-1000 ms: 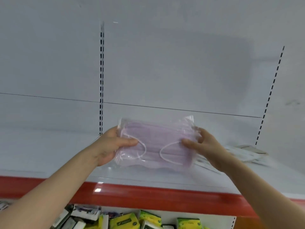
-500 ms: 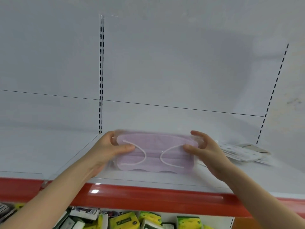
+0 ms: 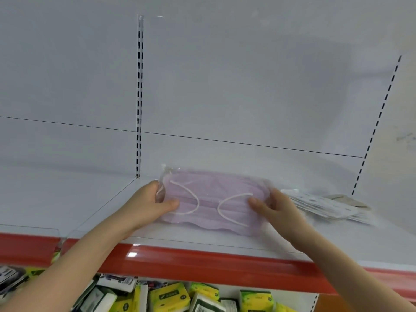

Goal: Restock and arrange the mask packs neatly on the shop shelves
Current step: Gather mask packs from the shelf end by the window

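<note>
Between the hands, the pack (image 3: 213, 203) now lies lowered onto the shelf (image 3: 67, 199).
Left hand (image 3: 146, 206) and right hand (image 3: 276, 210) pinch its ends; release looks due.

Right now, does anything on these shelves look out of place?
Yes. The white packs right of the pink mask pack lie fanned out and slumped, not squared. Under the red shelf edge, yellow tissue packs sit jumbled at odd angles.
</note>
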Available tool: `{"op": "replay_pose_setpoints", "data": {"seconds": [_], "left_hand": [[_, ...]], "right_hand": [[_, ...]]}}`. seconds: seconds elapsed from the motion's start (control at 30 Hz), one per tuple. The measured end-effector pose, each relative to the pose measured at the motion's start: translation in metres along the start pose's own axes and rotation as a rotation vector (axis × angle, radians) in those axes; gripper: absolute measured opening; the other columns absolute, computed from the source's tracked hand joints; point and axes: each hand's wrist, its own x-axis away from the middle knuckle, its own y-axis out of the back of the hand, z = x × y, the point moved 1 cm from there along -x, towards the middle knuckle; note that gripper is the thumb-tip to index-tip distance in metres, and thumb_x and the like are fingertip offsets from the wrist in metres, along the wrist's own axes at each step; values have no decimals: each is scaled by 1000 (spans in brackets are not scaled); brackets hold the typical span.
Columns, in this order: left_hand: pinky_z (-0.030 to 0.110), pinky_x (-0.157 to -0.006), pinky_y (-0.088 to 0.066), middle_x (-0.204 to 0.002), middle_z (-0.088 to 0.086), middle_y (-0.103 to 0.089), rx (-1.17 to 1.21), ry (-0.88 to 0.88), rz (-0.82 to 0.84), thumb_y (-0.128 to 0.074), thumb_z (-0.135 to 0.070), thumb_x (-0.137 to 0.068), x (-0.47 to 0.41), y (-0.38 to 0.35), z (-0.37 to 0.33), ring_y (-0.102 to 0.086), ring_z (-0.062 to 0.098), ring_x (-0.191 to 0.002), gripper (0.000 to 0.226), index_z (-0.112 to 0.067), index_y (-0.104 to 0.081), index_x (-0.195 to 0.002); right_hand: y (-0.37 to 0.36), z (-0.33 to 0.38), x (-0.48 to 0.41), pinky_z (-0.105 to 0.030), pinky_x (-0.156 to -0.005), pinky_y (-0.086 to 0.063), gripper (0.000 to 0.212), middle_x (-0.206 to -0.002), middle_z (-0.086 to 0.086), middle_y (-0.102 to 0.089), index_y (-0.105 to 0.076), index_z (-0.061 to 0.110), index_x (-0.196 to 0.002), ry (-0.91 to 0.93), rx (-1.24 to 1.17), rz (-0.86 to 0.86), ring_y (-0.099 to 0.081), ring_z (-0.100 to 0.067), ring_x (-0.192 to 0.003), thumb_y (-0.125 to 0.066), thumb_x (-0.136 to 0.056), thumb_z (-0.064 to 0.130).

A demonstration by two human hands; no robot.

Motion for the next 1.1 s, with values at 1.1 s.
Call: {"op": "replay_pose_setpoints", "data": {"seconds": [1.1], "left_hand": [[24, -60, -51, -80, -5, -69, 25, 204, -731, -62, -11, -86, 259, 439, 160, -66, 13, -74, 15, -26, -60, -87]], "right_hand": [[-473, 298, 76, -17, -45, -32, 38, -52, 7, -38, -40, 14, -62, 407, -327, 305, -33, -5, -45, -62, -86, 35]]}}
